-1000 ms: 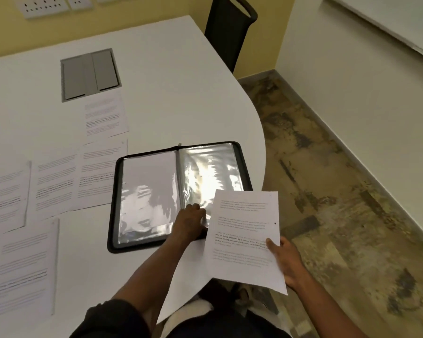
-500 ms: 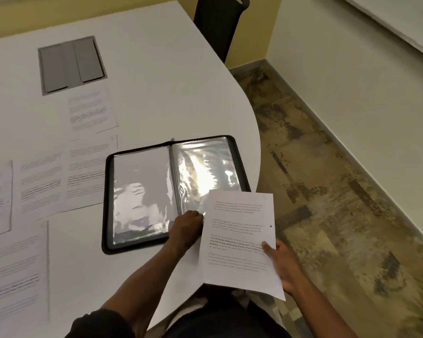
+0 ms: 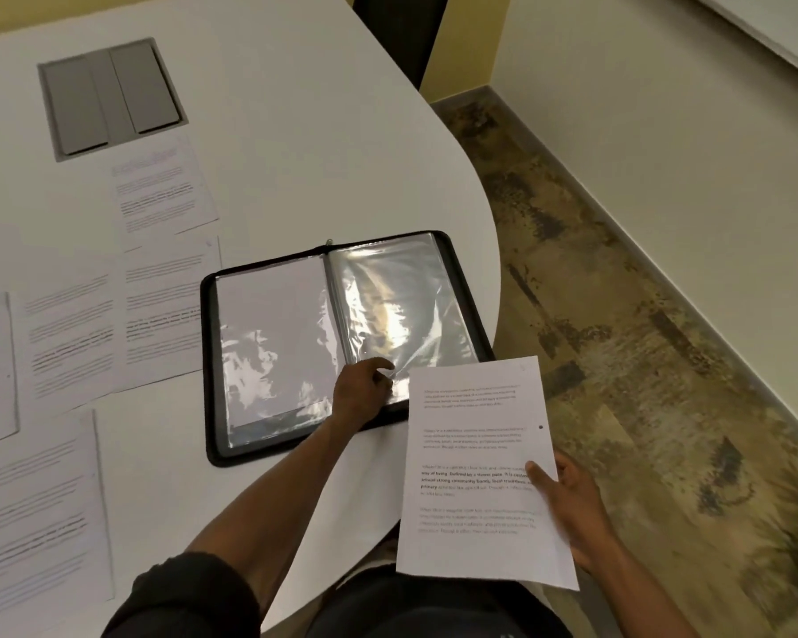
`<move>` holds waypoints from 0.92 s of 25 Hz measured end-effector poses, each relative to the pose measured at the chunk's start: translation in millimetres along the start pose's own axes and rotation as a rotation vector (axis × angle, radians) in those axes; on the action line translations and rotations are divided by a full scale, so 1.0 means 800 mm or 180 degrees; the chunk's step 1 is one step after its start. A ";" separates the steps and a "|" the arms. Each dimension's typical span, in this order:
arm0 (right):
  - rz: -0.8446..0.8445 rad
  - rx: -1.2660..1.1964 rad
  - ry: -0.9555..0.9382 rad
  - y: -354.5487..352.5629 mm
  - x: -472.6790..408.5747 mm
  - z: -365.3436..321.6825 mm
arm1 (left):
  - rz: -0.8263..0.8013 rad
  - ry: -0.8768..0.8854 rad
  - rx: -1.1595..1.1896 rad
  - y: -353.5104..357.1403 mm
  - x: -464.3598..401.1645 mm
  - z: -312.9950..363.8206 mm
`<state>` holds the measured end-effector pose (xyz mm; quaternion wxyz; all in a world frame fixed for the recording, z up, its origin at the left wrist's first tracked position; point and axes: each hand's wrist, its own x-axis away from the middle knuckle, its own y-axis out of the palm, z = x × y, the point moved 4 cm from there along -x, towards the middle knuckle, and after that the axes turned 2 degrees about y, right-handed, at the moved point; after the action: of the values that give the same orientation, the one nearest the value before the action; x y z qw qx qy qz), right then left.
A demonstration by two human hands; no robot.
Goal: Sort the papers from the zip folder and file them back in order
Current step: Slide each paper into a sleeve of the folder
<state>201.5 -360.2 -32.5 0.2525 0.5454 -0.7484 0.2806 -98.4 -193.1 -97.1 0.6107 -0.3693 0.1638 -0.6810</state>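
Fingers (image 3: 381, 377) of the left hand (image 3: 360, 396) curl at the near edge of the right-hand plastic sleeve (image 3: 401, 306), apparently pinching or lifting its corner, though the exact contact is hard to make out. That sleeve belongs to the open zip folder (image 3: 210, 361), which lies flat on the white table (image 3: 296, 131) near its curved edge. At about four o'clock from the folder, the right hand (image 3: 567, 504) holds a printed sheet (image 3: 475, 472) in the air beyond the table edge, thumb on top at the sheet's right margin and the other fingers hidden beneath. I judge the sheet light and floppy, best gripped along a long edge so it does not droop. The sleeve looks thin, slick and crinkly, so its mouth likely needs spreading before the sheet slides in. More loose pages (image 3: 157, 315) lie at nine o'clock from the folder.
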 end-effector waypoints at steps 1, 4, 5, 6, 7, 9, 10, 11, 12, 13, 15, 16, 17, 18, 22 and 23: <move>0.0041 0.0031 -0.0055 0.006 0.005 0.002 | 0.0018 -0.0002 0.0011 0.001 -0.001 0.000; 0.0251 0.0274 -0.0269 0.019 0.020 0.007 | 0.0060 0.0040 -0.0001 0.002 0.002 0.001; 0.0323 0.0394 -0.0326 0.023 0.025 0.007 | 0.0077 0.0038 0.0027 0.001 0.004 0.002; 0.0383 0.0488 -0.0382 0.024 0.030 0.008 | 0.0093 0.0041 0.0055 0.001 0.004 0.003; 0.0434 0.0535 -0.0432 0.025 0.034 0.011 | 0.0100 0.0035 0.0071 0.000 0.005 0.001; 0.0508 0.0550 -0.0492 0.025 0.039 0.018 | 0.0090 0.0048 0.0070 0.000 0.006 0.003; 0.0508 0.0537 -0.0508 0.026 0.041 0.021 | 0.0084 0.0080 0.0062 0.000 0.006 0.004; 0.0493 0.0519 -0.0501 0.028 0.041 0.025 | 0.0073 0.0113 0.0064 0.000 0.006 0.005; 0.0463 0.0492 -0.0476 0.032 0.041 0.028 | 0.0055 0.0141 0.0058 0.001 0.006 0.005; 0.0445 0.0470 -0.0440 0.037 0.040 0.030 | 0.0027 0.0161 0.0031 0.002 0.007 0.006; 0.0397 0.0458 -0.0407 0.048 0.036 0.031 | 0.0009 0.0216 -0.0076 0.006 0.008 0.006; 0.0385 0.0477 -0.0409 0.053 0.032 0.032 | 0.0033 0.0253 -0.0155 0.008 0.009 0.006; 0.0374 0.0491 -0.0409 0.057 0.028 0.033 | 0.0059 0.0312 -0.0261 0.009 0.011 0.006; 0.0347 0.0479 -0.0405 0.062 0.024 0.034 | 0.0106 0.0397 -0.0404 0.010 0.015 0.009; 0.0060 0.0246 -0.0090 0.088 0.005 0.045 | 0.0340 0.0742 -0.0870 0.015 0.028 0.021; -0.0011 0.0211 0.0000 0.095 -0.001 0.047 | 0.0367 0.0789 -0.0950 0.017 0.030 0.022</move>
<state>126.2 -367.1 -70.7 0.2347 0.5547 -0.7378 0.3048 -76.0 -214.4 -86.8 0.5624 -0.3591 0.3577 -0.6533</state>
